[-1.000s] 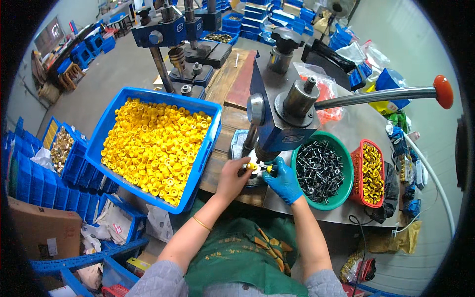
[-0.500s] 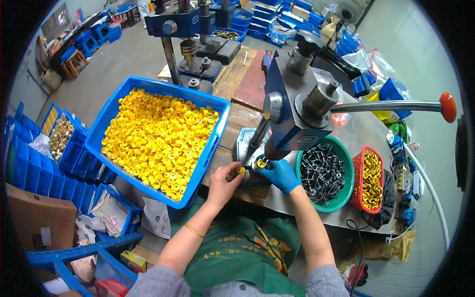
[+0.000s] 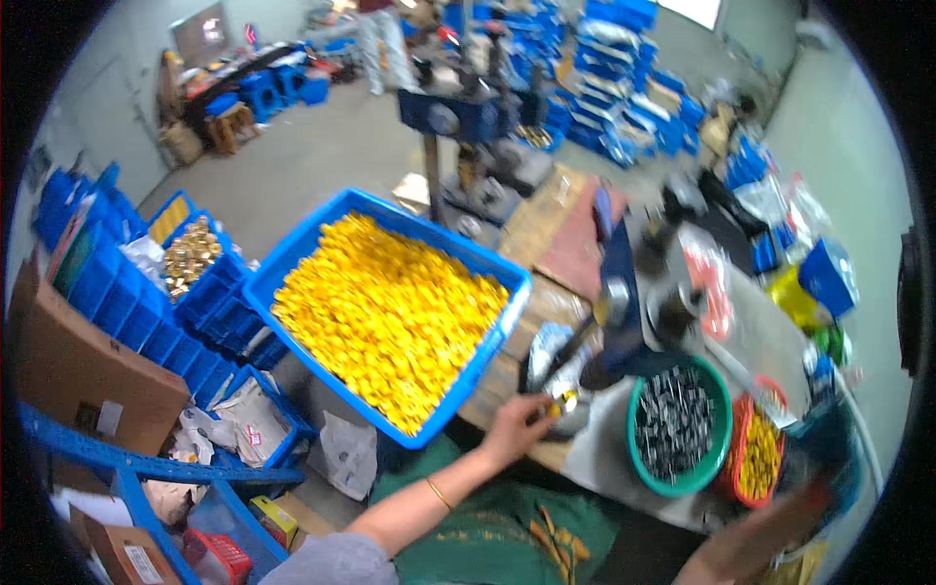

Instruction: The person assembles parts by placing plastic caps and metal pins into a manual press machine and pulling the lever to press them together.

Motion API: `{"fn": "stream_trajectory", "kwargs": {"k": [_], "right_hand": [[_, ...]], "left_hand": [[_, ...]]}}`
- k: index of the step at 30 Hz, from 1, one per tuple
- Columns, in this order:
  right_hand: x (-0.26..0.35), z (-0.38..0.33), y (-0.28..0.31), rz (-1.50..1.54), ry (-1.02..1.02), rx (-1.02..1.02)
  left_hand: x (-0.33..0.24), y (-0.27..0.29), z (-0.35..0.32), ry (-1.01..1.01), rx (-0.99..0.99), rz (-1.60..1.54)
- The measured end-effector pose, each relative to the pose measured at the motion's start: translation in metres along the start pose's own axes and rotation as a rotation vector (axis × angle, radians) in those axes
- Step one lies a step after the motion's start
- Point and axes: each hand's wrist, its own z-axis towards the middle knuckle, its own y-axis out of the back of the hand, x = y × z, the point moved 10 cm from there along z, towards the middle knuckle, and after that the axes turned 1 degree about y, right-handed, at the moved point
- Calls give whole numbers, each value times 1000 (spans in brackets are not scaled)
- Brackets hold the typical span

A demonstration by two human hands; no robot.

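Observation:
My left hand [image 3: 515, 427] reaches to the base of the blue lever press [image 3: 624, 312], its fingertips pinched on a small yellow cap [image 3: 557, 409]. Motion blurs the tiny parts under the press head. At the right, my right hand in a blue glove [image 3: 827, 439] is smeared by motion. The metal press lever [image 3: 733, 369] slopes down to that glove, which covers its end. A large blue bin [image 3: 268, 283] heaped with yellow caps [image 3: 390, 312] stands left of the press. To the right, a green bowl [image 3: 723, 450] holds black and silver pin-like parts [image 3: 673, 419].
Beside the bowl is a red basket [image 3: 729, 473] of yellow parts, partly below my right forearm. A second press [image 3: 458, 117] stands farther back on the wooden bench [image 3: 531, 229]. Stacked blue bins [image 3: 127, 302] and a cardboard box [image 3: 93, 380] are at the left.
My right hand has left the press base and moved right to the lever, which has swung downward. My left hand stays at the press base. The whole view has shifted and blurred.

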Motion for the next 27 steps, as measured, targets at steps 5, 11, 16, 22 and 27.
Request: {"fn": "stream_trajectory", "kwargs": {"k": [5, 11, 16, 22, 27], "right_hand": [[117, 173, -110, 13, -46, 233], [293, 320, -226, 1, -24, 231], [296, 394, -218, -40, 63, 156], [251, 370, -385, -566, 318, 287], [211, 365, -416, -474, 506, 117]], "left_hand": [[-3, 12, 0, 4, -31, -23], [-16, -6, -3, 48, 84, -74], [-34, 7, -10, 92, 93, -67], [-67, 55, -4, -77, 1, -33], [-82, 93, -2, -93, -66, -35]]}}
